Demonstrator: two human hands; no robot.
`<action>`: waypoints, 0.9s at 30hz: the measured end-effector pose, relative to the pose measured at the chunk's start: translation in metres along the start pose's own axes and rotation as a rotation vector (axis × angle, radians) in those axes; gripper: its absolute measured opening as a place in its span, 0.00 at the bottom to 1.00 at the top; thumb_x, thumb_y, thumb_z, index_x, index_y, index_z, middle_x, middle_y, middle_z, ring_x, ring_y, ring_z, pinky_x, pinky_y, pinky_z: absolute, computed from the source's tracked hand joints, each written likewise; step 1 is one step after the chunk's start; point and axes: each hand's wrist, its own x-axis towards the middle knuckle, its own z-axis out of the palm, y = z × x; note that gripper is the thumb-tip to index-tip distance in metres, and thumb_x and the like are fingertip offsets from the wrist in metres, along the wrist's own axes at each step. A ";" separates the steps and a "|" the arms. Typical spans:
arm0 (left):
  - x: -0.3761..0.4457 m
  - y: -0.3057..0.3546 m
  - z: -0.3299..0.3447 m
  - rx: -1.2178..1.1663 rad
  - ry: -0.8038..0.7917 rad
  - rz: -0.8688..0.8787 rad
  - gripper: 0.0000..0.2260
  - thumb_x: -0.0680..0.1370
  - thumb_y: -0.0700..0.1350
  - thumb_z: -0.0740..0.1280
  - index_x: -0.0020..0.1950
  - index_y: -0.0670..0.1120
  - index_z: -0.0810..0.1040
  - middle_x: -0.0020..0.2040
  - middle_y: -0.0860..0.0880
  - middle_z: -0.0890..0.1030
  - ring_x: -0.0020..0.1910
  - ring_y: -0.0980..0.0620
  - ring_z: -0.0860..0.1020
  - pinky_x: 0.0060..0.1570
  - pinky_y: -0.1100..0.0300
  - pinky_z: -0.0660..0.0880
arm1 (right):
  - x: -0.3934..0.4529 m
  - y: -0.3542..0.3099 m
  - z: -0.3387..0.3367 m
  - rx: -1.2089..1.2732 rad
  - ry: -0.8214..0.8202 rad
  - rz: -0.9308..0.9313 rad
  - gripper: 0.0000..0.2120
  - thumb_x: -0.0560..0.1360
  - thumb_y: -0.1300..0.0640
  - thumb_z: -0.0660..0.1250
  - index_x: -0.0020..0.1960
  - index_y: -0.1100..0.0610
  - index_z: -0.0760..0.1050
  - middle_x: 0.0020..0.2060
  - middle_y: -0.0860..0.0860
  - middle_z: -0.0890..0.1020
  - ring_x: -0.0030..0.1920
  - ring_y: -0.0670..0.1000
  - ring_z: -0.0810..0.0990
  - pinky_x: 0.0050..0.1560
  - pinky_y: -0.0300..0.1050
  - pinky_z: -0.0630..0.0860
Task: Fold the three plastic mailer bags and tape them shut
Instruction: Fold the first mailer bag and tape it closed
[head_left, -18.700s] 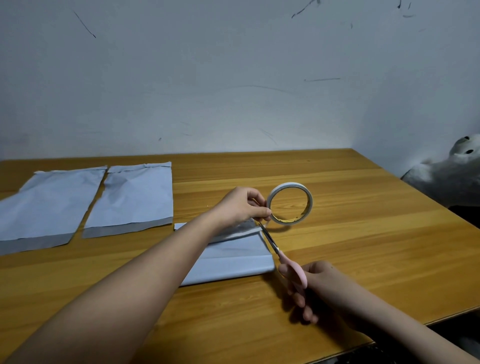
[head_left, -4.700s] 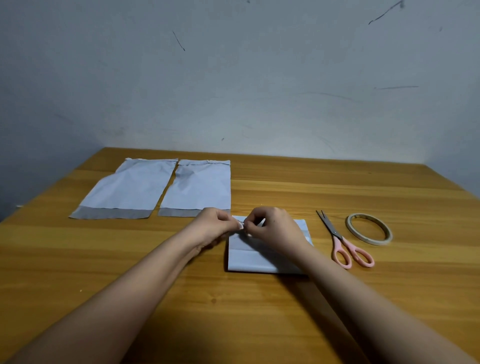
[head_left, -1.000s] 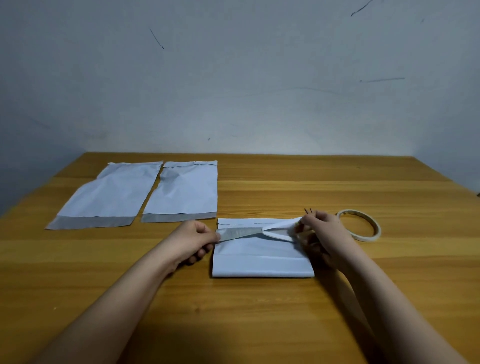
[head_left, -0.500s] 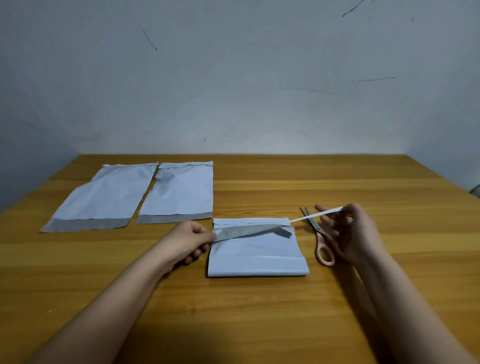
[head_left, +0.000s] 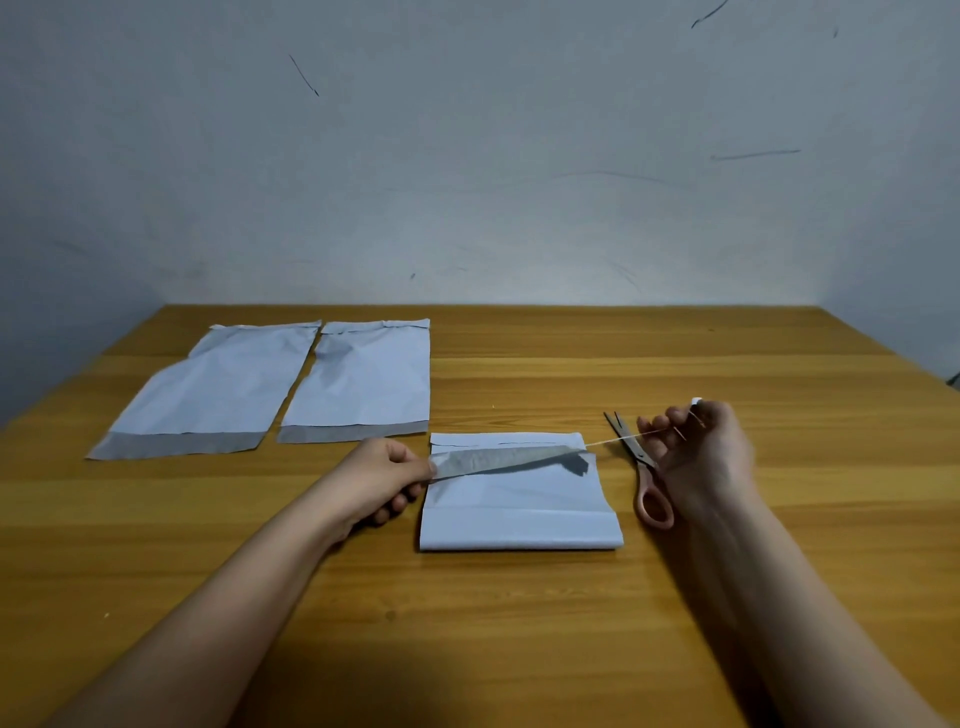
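Note:
A folded white mailer bag (head_left: 519, 512) lies on the wooden table (head_left: 519, 649) in front of me. Its grey flap (head_left: 498, 460) is lifted, and my left hand (head_left: 382, 480) pinches the flap's left end. My right hand (head_left: 701, 452) holds a thin white backing strip (head_left: 613, 440) pulled off to the right, its end still reaching the flap's right corner. Two unfolded mailer bags (head_left: 218, 387) (head_left: 363, 382) lie flat side by side at the back left, grey flaps toward me. The tape roll is hidden.
Pink-handled scissors (head_left: 644, 470) lie just right of the folded bag, partly under my right hand. A pale wall rises behind the table's far edge. The table's right edge runs near the frame's right side.
My right hand has drawn the white backing strip farther right and off the grey flap, uncovering the scissors. My left hand keeps hold of the flap's left end.

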 end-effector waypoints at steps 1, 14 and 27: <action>0.000 0.000 0.000 -0.001 0.000 0.000 0.07 0.78 0.45 0.67 0.42 0.44 0.76 0.30 0.50 0.75 0.21 0.58 0.66 0.20 0.66 0.60 | 0.001 -0.001 0.000 0.004 0.015 -0.017 0.11 0.79 0.60 0.56 0.37 0.57 0.65 0.29 0.51 0.67 0.30 0.49 0.68 0.45 0.47 0.77; 0.000 0.000 0.002 0.015 0.023 0.019 0.07 0.77 0.45 0.67 0.42 0.43 0.76 0.29 0.50 0.74 0.21 0.57 0.66 0.20 0.66 0.60 | 0.006 -0.016 -0.010 0.052 0.116 -0.233 0.07 0.77 0.57 0.57 0.41 0.52 0.63 0.26 0.46 0.67 0.21 0.45 0.63 0.21 0.35 0.58; 0.003 -0.008 0.008 0.137 0.146 0.310 0.06 0.75 0.40 0.69 0.47 0.50 0.76 0.35 0.51 0.75 0.34 0.55 0.72 0.36 0.61 0.67 | -0.021 0.022 0.006 -1.627 -0.712 -0.442 0.13 0.70 0.55 0.73 0.52 0.47 0.74 0.44 0.39 0.80 0.42 0.33 0.75 0.44 0.32 0.70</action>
